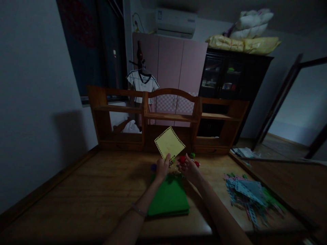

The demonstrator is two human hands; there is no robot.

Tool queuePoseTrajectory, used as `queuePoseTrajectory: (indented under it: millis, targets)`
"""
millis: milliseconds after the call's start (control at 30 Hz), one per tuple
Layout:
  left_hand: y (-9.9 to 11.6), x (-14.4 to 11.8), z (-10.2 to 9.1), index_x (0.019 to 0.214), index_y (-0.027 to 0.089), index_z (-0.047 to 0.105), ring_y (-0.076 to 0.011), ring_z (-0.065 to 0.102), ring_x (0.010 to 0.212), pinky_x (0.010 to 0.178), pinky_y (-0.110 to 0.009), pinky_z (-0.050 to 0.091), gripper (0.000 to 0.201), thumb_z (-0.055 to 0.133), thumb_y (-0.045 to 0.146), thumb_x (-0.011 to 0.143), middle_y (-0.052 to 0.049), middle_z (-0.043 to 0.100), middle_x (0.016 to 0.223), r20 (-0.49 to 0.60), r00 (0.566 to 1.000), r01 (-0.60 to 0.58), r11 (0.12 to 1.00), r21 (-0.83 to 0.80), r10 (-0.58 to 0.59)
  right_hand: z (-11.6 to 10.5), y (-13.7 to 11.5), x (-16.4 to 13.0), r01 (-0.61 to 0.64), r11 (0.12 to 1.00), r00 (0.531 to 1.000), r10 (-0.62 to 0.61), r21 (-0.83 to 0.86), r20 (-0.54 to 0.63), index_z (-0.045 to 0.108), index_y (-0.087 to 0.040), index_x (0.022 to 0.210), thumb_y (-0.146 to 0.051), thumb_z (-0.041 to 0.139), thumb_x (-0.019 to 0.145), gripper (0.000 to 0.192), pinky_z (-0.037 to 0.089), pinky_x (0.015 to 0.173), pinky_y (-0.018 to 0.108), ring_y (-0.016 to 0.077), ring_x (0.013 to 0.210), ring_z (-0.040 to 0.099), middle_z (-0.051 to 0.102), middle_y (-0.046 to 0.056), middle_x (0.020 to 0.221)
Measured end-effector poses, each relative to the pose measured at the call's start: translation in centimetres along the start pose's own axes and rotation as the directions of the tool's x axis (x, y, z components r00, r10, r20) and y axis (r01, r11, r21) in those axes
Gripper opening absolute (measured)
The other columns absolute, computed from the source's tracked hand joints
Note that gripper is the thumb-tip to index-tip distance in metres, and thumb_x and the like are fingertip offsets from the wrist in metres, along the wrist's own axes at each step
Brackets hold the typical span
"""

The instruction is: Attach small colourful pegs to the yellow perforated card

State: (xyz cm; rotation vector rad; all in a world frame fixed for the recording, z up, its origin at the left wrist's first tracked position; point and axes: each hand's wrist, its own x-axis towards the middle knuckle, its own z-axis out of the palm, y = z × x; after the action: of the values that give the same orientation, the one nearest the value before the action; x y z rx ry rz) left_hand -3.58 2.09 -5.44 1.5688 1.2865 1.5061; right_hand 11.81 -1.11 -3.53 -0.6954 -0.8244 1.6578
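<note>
My left hand [162, 169] pinches the lower corner of a yellow square sheet [170, 143] with a row of dark marks along its edges. The sheet stands tilted up above the desk, one corner pointing upward. To its right, my right hand [188, 167] has its fingers curled in with the thumb raised; anything inside them is too small to make out. Below both hands lies a green, thick, flat block or stack [168, 199]. Just beyond the hands are small red items [181, 159], a green one [192, 155] and a purple one [153, 167], partly hidden.
A heap of blue, green and pink patterned strips and sheets [249, 192] lies at the right of the wooden desk [102, 190]. A wooden shelf unit [171, 117] runs along the desk's back edge. A wall [38, 119] borders the left side.
</note>
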Motion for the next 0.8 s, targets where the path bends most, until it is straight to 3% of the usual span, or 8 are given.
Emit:
queuePoseTrajectory:
  millis: [267,533,667,800]
  targets:
    - [-0.3,0.0,0.1,0.068,0.009,0.067,-0.0189,0.062,0.064,0.064,-0.025,0.043,0.058,0.038,0.056,0.083,-0.010,0.067,0.065,0.024,1.000,0.009,1.000,0.002,-0.009,0.1,0.0,0.1,0.003,1.000,1.000,-0.003,-0.028,-0.001,0.059,-0.019,0.079,-0.060,0.050,0.078,0.042,0.044,0.053,0.023,0.0128,0.057,0.058,0.062,0.003,0.069]
    - [0.5,-0.2,-0.1,0.074,0.009,0.068,-0.0205,0.064,0.070,0.065,-0.026,0.044,0.055,0.038,0.054,0.084,-0.010,0.068,0.070,0.036,0.999,-0.002,1.000,-0.025,0.003,0.2,0.5,0.5,0.076,0.997,0.993,-0.077,-0.009,-0.088,0.060,-0.019,0.078,-0.056,0.063,0.071,0.037,0.042,0.049,0.021,0.0106,0.057,0.056,0.062,0.002,0.070]
    - [0.9,-0.4,-0.2,0.088,0.009,0.068,-0.0210,0.064,0.083,0.072,-0.026,0.045,0.051,0.038,0.051,0.085,-0.012,0.069,0.087,0.053,0.997,-0.048,0.998,-0.034,0.050,0.3,0.7,0.3,0.173,0.974,0.974,-0.191,-0.144,-0.123,0.062,-0.018,0.078,-0.055,0.065,0.068,0.038,0.040,0.050,0.022,0.0111,0.056,0.053,0.062,0.003,0.073]
    - [1.1,-0.5,-0.2,0.086,0.010,0.069,-0.0216,0.064,0.085,0.073,-0.026,0.045,0.051,0.038,0.050,0.085,-0.013,0.069,0.088,0.064,0.996,-0.057,0.998,0.010,0.056,0.5,0.7,-0.1,0.199,0.941,0.970,-0.229,-0.275,-0.083,0.063,-0.017,0.074,-0.053,0.063,0.070,0.036,0.033,0.048,0.021,0.0098,0.053,0.048,0.058,0.001,0.066]
